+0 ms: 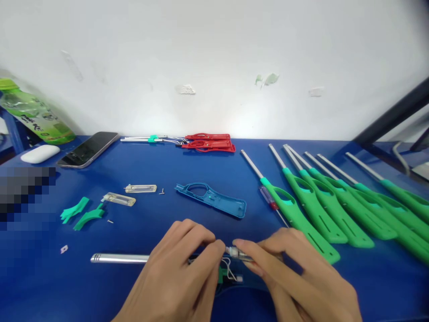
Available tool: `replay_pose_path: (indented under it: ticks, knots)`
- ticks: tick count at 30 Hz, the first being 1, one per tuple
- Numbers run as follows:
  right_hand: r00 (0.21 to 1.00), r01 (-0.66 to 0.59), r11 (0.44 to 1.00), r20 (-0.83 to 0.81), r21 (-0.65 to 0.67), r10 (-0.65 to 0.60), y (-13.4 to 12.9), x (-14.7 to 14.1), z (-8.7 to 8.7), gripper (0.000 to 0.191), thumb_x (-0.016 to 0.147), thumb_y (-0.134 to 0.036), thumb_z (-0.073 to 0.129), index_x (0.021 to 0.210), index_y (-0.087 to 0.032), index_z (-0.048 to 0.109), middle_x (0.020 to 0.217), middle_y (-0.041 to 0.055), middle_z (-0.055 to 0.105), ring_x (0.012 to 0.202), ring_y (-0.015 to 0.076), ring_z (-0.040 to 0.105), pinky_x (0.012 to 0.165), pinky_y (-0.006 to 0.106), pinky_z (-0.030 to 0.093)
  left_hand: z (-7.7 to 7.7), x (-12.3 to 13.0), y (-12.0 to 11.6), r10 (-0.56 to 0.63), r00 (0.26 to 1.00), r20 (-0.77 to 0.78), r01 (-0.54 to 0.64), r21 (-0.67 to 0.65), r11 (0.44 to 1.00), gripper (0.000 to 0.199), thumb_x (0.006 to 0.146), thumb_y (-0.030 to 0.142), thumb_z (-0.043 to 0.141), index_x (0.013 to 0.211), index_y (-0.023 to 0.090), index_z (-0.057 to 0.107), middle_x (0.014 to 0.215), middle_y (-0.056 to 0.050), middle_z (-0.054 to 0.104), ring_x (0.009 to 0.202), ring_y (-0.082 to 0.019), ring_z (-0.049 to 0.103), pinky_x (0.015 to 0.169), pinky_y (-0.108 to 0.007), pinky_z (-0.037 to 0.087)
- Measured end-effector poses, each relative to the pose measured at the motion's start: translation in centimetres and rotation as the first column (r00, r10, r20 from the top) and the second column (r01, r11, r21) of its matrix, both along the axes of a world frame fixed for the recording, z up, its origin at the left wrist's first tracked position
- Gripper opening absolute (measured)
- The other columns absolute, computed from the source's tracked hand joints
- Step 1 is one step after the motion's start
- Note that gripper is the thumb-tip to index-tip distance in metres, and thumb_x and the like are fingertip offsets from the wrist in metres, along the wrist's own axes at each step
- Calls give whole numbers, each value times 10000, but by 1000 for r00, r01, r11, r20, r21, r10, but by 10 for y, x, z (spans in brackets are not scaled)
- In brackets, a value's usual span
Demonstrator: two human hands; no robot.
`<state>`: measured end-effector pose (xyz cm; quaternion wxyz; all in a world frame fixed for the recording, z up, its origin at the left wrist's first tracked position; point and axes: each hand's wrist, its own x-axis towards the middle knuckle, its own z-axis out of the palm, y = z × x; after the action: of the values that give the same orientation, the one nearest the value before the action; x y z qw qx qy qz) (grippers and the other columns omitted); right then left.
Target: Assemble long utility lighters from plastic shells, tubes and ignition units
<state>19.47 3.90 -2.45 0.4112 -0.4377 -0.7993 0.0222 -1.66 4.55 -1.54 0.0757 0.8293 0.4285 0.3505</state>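
Observation:
Between the thumb and fingers of my right hand [298,268] is a clear lighter fuel tank [236,252], its valve end pointing left. My left hand [184,264] is closed in a pinch right at that valve end; what its fingertips hold is hidden. Below the hands lies a partly covered blue lighter handle half [243,286], with a green trigger piece [221,275] and thin white wires [229,268] showing. A silver lighter tube [120,258] sticks out to the left from behind my left hand.
Assembled green lighters [311,223] and a screwdriver [269,198] lie right. Ahead are a blue handle half [217,203] and red handle halves [209,145]. Left are clear tanks [140,188], green triggers [89,217], small screws [161,191], a phone [89,150], a white case [40,154] and a bottle [36,114].

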Motion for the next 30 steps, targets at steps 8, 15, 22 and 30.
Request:
replay_pose_path:
  ticks: [8,15,22,30]
  knots:
    - [1000,-6,998,27,-59,8,-1,1,0,334,997,-42,613,1218,-259,737,878,7,665,739,140,582,668,288,511,2,-1,-2,-8,1000,-7,8,37,999,264,980,2,551,1118,219,610,969,-24,665,864,-190,603,780,-369,534]
    - [997,-63,997,34,-36,65,5,9,3,267,1015,-112,635,1245,-230,703,897,3,712,774,136,651,747,289,555,-3,-3,1,-21,1000,-7,21,9,1000,225,1007,2,555,1101,193,632,972,-28,659,885,-183,563,795,-361,499]
    - [992,-43,997,118,-72,51,8,23,-1,110,1049,-232,639,1146,-236,689,982,-19,775,850,123,733,810,235,586,2,-17,7,-35,984,-172,37,9,999,258,1049,109,505,1175,253,678,1024,-15,720,872,-213,622,759,-361,508]
    - [973,28,999,230,-27,-21,4,30,-5,183,1056,-277,599,1124,-278,769,1017,29,739,877,169,734,790,285,612,2,-28,4,-30,981,-191,37,33,999,287,1111,165,395,1048,260,659,992,-3,698,845,-197,624,802,-352,488]
